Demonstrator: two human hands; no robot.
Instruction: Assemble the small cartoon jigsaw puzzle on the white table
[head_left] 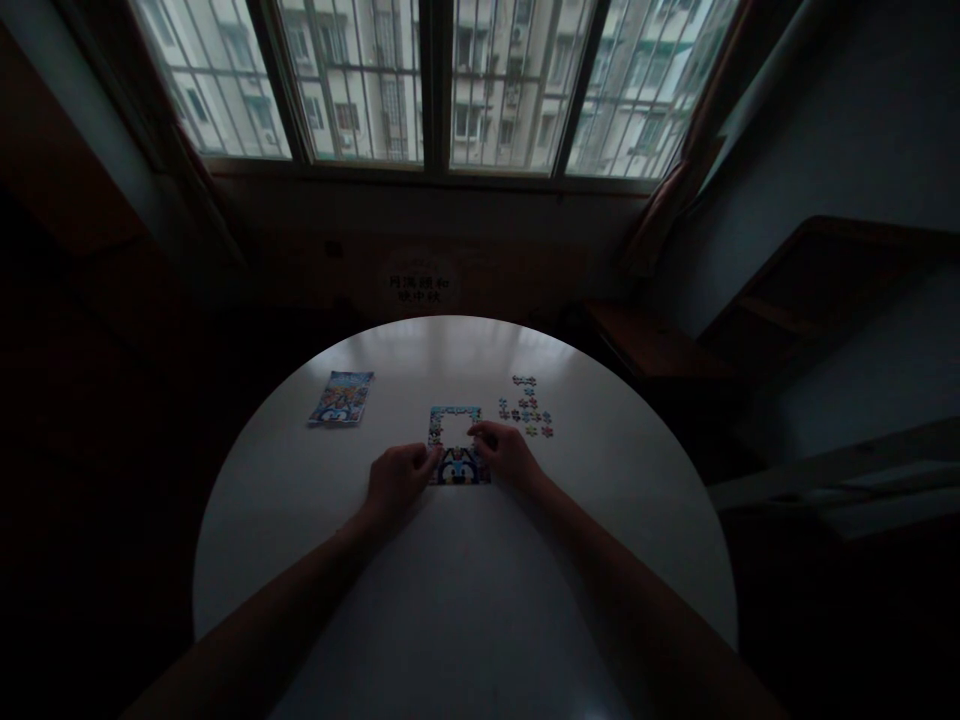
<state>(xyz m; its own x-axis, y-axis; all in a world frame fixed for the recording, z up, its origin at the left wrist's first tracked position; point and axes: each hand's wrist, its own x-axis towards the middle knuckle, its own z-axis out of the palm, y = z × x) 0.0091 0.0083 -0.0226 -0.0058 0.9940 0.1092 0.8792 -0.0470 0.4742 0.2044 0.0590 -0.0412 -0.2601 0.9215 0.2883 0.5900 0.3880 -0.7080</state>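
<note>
A small jigsaw puzzle (454,440) lies in the middle of a round white table (375,560), its border and lower part filled in and its centre showing white. My left hand (397,478) rests at the puzzle's lower left edge with its fingers curled. My right hand (505,450) sits at the puzzle's right edge, fingers bent and pinched at the frame; whether a piece is in them is too small to make out. Several loose puzzle pieces (527,408) lie scattered just right of the puzzle, beyond my right hand.
A colourful printed packet or picture card (341,397) lies on the table's left part. Behind the table are a dark wall with a sign and a barred window (435,80). Dark wooden furniture (787,300) stands to the right.
</note>
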